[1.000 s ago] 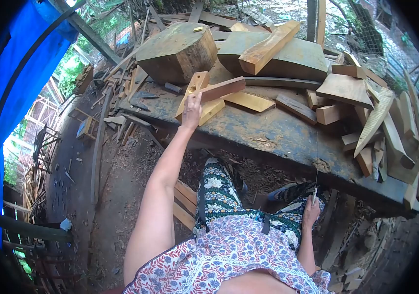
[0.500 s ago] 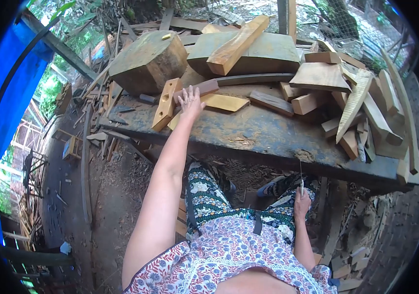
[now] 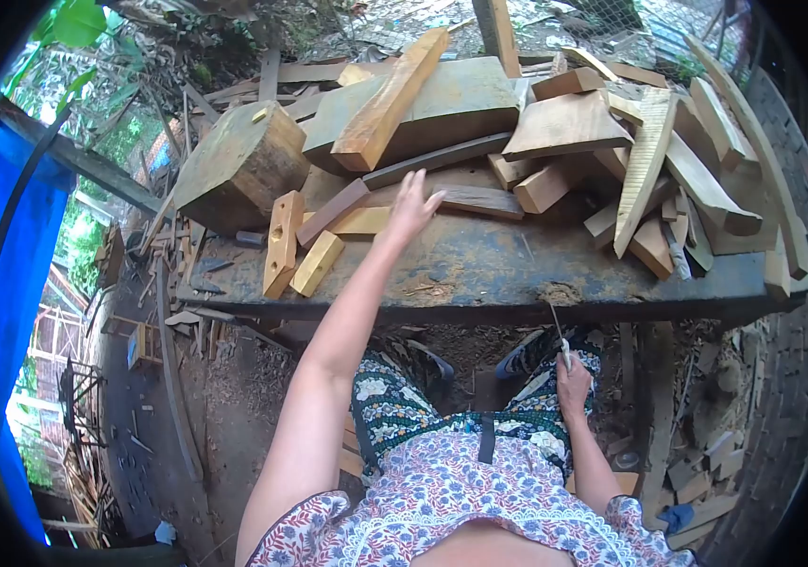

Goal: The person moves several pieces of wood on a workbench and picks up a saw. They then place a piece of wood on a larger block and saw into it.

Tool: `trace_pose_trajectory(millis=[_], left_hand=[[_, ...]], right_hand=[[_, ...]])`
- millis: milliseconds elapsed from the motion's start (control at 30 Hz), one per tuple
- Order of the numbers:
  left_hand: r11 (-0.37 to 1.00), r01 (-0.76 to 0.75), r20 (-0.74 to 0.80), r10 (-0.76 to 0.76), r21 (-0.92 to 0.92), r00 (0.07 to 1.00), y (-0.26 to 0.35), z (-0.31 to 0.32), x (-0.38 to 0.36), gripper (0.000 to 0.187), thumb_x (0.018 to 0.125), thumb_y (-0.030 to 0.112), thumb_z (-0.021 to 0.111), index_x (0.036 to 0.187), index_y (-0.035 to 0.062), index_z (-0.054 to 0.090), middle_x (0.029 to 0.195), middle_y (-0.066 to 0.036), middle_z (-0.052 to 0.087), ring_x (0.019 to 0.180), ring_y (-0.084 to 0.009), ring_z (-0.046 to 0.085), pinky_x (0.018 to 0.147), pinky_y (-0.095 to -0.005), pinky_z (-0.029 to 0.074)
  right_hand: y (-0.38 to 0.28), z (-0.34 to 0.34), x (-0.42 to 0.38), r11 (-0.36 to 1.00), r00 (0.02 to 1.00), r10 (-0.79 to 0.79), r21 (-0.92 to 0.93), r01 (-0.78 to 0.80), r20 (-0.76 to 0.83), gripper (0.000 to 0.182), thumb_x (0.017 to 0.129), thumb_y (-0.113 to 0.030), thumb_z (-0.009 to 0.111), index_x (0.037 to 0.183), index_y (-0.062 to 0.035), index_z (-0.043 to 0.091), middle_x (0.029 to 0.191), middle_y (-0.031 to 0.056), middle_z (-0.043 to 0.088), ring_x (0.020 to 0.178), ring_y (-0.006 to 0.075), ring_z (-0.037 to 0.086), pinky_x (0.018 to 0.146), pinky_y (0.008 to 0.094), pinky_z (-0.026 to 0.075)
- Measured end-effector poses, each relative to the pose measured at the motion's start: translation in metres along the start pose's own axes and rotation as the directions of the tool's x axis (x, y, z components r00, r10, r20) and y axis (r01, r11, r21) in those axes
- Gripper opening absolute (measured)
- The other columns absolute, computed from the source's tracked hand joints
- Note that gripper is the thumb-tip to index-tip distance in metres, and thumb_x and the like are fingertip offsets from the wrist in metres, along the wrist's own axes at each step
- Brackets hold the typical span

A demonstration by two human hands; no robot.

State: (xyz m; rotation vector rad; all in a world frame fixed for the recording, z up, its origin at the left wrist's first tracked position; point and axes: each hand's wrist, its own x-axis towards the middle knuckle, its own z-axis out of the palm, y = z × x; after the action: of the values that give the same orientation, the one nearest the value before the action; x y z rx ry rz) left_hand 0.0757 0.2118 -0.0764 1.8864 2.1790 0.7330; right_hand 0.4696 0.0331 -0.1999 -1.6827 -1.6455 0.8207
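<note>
We hold our left hand (image 3: 410, 210) out over the counter (image 3: 479, 260), its fingers loosely spread and the thumb set apart, just beside the left end of a dark wooden bar (image 3: 479, 200); we cannot tell whether they touch. A yellow board (image 3: 361, 221) lies partly under our left wrist. Left of it on the counter we see a reddish-brown strip (image 3: 332, 212), a short yellow block (image 3: 317, 264) and a block with holes (image 3: 282, 244), all 3 close together. Lower down, by our knee, our right hand (image 3: 574, 378) has its fingers wrapped round the pale handle of a thin-bladed tool (image 3: 565, 350), whose blade points toward the counter, near a small heap of sawdust (image 3: 562, 295). Behind, 1 long beam (image 3: 390, 99) lies across a wide timber (image 3: 475, 99).
</note>
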Motion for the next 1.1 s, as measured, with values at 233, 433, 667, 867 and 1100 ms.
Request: trace_pose_trajectory(millis=[233,433,667,867,1100], left_hand=[[-0.108,0.591,0.582,-0.382,-0.799,0.718,0.124,0.057,0.097,0.075,0.091,0.042,0.057,0.14,-0.0046,0.026,0.138,-0.03,0.035,0.124,-0.0421,0.042,0.101,-0.0533,0.039],[-0.559,0.469,0.702,-0.327,-0.684,0.633,0.144,0.086,0.13,0.033,0.092,0.022,0.059,0.119,0.0053,0.05,0.125,-0.017,0.05,0.11,-0.0336,0.052,0.094,-0.0544,0.047],[-0.395,0.556,0.649,-0.154,-0.731,0.745,0.162,0.033,0.125,0.023,0.096,0.013,0.05,0.115,0.0013,0.046,0.114,-0.02,0.055,0.106,-0.0348,0.057,0.087,-0.0458,0.056],[-0.332,0.574,0.624,-0.06,-0.748,0.779,0.204,-0.021,0.113,0.026,0.097,0.013,0.045,0.114,-0.007,0.041,0.117,-0.029,0.051,0.103,-0.0405,0.059,0.086,-0.0465,0.056],[-0.002,0.274,0.272,-0.108,-0.962,0.956,0.185,-0.147,0.046,0.031,0.088,0.004,0.057,0.113,-0.0084,0.044,0.114,-0.023,0.052,0.102,-0.0358,0.058,0.09,-0.0511,0.054]], right_hand=[[0.001,-0.003,0.001,0.999,1.0,-0.027,-0.04,0.027,-0.013,0.023,0.089,-0.031,0.058,0.084,-0.0091,0.059,0.068,0.0178,0.06,0.07,0.0395,0.061,0.058,0.0455,0.045],[-0.002,-0.007,0.004,0.999,0.999,0.047,0.022,-0.047,0.01,0.023,0.089,-0.027,0.057,0.085,-0.005,0.06,0.072,0.0199,0.06,0.072,0.0392,0.06,0.06,0.0434,0.044],[0.001,-0.006,0.007,0.998,1.0,0.018,0.059,-0.018,0.005,0.022,0.089,-0.027,0.058,0.085,-0.0055,0.06,0.071,0.0186,0.06,0.071,0.0377,0.061,0.06,0.042,0.045],[-0.002,-0.005,0.004,0.999,1.0,0.004,0.042,-0.003,-0.022,0.021,0.089,-0.027,0.058,0.09,-0.0073,0.064,0.073,0.0178,0.062,0.072,0.0366,0.062,0.06,0.0408,0.046],[0.002,-0.005,0.0,0.999,1.0,0.011,0.045,-0.01,-0.02,0.021,0.089,-0.027,0.058,0.088,-0.0067,0.062,0.073,0.0188,0.061,0.073,0.0386,0.062,0.06,0.0427,0.046]])
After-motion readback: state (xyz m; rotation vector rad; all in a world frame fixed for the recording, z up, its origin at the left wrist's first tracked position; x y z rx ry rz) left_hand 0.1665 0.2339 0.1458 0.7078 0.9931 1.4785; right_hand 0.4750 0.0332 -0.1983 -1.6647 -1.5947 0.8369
